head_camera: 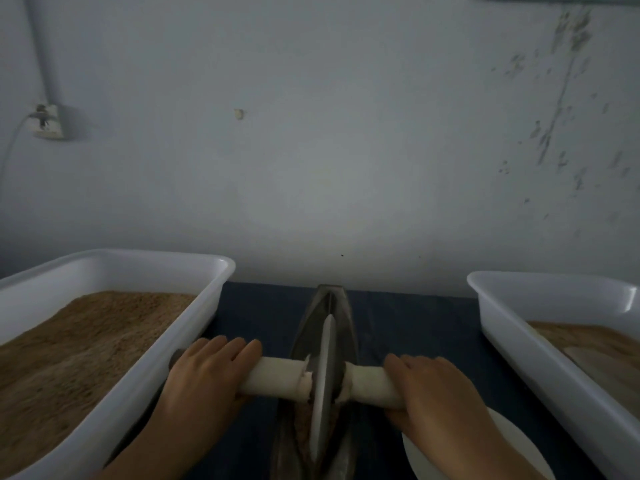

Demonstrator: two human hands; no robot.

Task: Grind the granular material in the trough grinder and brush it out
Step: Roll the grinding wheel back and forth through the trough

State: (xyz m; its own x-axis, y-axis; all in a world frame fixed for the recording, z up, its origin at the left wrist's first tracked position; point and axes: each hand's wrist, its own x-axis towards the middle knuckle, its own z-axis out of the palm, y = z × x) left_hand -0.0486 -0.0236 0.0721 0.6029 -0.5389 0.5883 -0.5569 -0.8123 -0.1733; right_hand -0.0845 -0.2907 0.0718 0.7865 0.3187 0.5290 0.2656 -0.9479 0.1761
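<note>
We grip the axle with both hands, one on each side of the wheel. Our left hand wraps over the left end, fingers curled across the top, forearm coming up from the lower left. Our right hand clasps the right end the same way, thumb under, forearm running off at the lower right. The wheel stands upright in the trough, which lies lengthwise on the table between us and the wall. Brown grain sits in the trough just beside the wheel. A white tub of brown meal stands to the left, another tub to the right, and a white plate shows under our right wrist.
</note>
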